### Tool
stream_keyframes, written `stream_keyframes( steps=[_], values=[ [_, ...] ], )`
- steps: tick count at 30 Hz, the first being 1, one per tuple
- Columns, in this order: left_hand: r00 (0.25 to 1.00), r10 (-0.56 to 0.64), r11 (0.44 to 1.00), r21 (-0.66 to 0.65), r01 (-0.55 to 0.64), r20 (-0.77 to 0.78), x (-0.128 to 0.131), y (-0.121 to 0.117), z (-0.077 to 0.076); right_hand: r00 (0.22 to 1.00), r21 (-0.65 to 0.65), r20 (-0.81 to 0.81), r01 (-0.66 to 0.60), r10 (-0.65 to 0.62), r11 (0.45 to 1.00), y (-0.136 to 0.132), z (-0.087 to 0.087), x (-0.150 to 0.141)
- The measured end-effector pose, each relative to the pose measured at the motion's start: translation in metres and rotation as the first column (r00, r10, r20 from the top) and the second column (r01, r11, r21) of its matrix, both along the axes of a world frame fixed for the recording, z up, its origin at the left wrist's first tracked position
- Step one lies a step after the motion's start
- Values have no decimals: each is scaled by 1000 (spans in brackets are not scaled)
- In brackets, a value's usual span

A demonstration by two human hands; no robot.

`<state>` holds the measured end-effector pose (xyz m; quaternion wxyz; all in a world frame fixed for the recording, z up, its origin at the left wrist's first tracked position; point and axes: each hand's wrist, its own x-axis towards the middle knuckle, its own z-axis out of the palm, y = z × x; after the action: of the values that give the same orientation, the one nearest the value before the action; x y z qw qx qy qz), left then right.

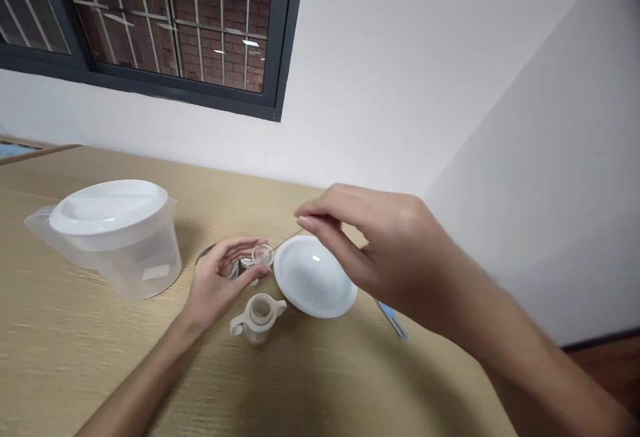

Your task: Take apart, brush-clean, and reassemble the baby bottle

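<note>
My left hand (pixel 220 283) rests low over the wooden table (pixel 75 350), its fingers curled round a small clear glass cup (pixel 262 255). Just in front of it stands a small glass pitcher with a white handle and collar (pixel 256 318). My right hand (pixel 370 237) hovers above the white bowl (pixel 313 280), fingertips pinched together and pointing left; whether anything is in them I cannot make out.
A large translucent plastic jug with a white lid (pixel 113 233) stands at the left. A dark round object (pixel 204 255) lies partly hidden behind my left hand. A blue-edged item (pixel 395 320) pokes out under my right wrist. White walls meet at the table's far right corner.
</note>
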<state>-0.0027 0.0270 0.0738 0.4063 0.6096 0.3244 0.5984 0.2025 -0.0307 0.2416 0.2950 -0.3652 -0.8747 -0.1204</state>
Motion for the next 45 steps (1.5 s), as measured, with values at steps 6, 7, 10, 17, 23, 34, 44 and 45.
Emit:
stream_keyframes(
  steps=[6,7,10,17,23,34,44,45],
  values=[
    [978,-59,981,-172,94,202,-5,5,10,931,88,-321,-154,174,984,38,-11,-30],
    [970,-64,976,-189,110,233,-7,7,11,915,59,-363,-165,175,985,44,-13,-35],
    [941,-22,967,-231,106,339,-11,13,11,884,61,-423,-190,198,980,61,-14,-48],
    [879,111,945,-324,51,463,-16,22,8,825,81,-502,-252,258,964,95,-15,-72],
    [875,129,949,-315,28,467,-16,22,9,801,-102,-557,-329,220,939,113,-18,-75],
    [885,133,956,-293,4,446,-17,26,2,836,-304,-514,-385,190,872,117,-38,-75],
    [853,138,957,-289,16,503,-16,27,4,927,-394,-371,-210,54,895,118,-61,-81],
    [848,142,958,-286,11,510,-17,28,4,932,-405,-358,-210,56,890,118,-65,-81]
  ],
)
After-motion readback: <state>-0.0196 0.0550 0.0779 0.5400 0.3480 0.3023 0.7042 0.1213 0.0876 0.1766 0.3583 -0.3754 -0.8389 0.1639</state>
